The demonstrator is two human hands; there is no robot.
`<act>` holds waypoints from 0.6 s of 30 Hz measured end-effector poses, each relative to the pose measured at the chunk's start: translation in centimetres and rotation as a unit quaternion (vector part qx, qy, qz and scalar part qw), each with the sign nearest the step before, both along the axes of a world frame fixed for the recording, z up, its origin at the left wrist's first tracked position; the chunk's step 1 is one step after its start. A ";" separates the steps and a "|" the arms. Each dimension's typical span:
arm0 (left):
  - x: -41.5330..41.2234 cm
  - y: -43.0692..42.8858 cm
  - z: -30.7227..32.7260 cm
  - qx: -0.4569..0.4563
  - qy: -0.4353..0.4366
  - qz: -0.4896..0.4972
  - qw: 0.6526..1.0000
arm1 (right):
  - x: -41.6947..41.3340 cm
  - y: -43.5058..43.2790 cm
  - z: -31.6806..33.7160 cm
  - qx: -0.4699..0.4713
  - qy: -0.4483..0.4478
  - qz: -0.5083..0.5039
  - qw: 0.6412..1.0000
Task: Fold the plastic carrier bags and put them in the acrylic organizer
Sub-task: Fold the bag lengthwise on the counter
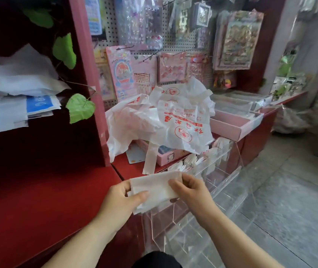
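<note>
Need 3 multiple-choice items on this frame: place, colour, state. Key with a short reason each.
1. Where do the loose bags lie?
A. on the floor
B. on the red counter, behind the clear organizer
C. inside the organizer
2. What colour is their print?
A. red
B. blue
C. green
3. The folded bag is:
A. lying in the organizer
B. pinched by the left hand and right hand
C. held by one hand alone
Key: 1 B, the pile sits on the counter beyond the organizer; 2 A, red lettering shows; 3 B, both thumbs press on it.
</note>
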State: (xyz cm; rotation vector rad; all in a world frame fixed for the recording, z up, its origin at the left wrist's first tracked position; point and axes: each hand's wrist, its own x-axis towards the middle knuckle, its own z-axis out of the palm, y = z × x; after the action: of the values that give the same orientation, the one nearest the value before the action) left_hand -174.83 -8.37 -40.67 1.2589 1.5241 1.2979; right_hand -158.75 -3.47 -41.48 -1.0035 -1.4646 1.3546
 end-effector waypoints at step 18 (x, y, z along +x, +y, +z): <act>11.6 23.9 3.4 0.040 0.237 -0.036 0.970 | 16.1 23.8 -3.1 0.139 -0.423 -0.183 0.877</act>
State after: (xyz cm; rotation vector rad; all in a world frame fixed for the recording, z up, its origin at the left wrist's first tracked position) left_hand -163.21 15.49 -37.31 1.7511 1.7381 1.0647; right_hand -142.67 20.34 -44.60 -1.6824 -1.8775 0.3866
